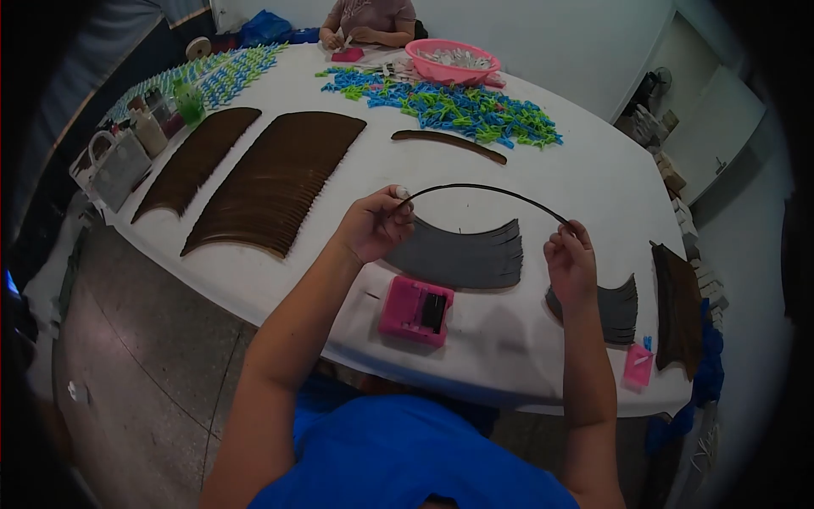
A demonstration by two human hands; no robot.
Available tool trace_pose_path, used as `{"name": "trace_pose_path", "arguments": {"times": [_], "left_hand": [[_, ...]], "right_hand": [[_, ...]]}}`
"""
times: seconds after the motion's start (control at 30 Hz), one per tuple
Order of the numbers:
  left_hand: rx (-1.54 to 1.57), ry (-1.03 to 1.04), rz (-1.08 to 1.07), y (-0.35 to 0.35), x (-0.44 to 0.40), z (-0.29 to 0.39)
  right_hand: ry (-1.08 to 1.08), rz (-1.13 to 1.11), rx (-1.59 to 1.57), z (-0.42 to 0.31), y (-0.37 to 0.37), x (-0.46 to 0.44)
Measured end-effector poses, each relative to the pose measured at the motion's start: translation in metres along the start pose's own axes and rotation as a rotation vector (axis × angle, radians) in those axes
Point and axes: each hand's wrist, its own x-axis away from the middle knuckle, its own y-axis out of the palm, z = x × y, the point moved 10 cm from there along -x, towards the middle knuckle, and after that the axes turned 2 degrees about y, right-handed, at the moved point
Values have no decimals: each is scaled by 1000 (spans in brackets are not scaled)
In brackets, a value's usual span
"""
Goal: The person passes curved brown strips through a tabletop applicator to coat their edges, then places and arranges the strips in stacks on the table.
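Note:
A thin dark strip (479,186), bowed upward in an arc, is stretched between my two hands above the table. My left hand (377,225) pinches one end, and a white covering shows on one fingertip. At the other end, the fingers of my right hand (571,259) are closed on the strip. Beneath it lies a curved stack of grey strips (458,254), partly hidden by my left hand. A second grey stack (617,310) is beside my right forearm. Nearer to me sits a pink box-like holder (411,312) with a black part in it.
Fanned brown strips lie in a wide stack (275,178) and a narrower stack (199,161). A small brown bundle (449,144) lies near blue and green clips (483,114). Behind are a pink basket (454,72) and another person (369,25). At right is a dark bundle (676,310).

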Motion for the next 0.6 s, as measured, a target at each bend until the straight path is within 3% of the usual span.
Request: {"name": "trace_pose_path", "arguments": {"times": [0.13,0.2,0.23,0.3,0.57,0.6], "left_hand": [[133,56,-39,-18,-34,11],[218,278,159,-48,-50,29],[213,285,154,-49,-61,31],[247,331,522,-85,-72,31],[84,264,630,-139,-163,24],[51,169,641,-145,-173,18]], "right_hand": [[-26,155,147,18,-14,-42],[-25,139,190,25,-9,-61],[-17,131,235,29,-7,-71],[-25,136,299,33,-2,-89],[-8,117,670,51,0,-158],[13,121,724,55,-2,-165]]}}
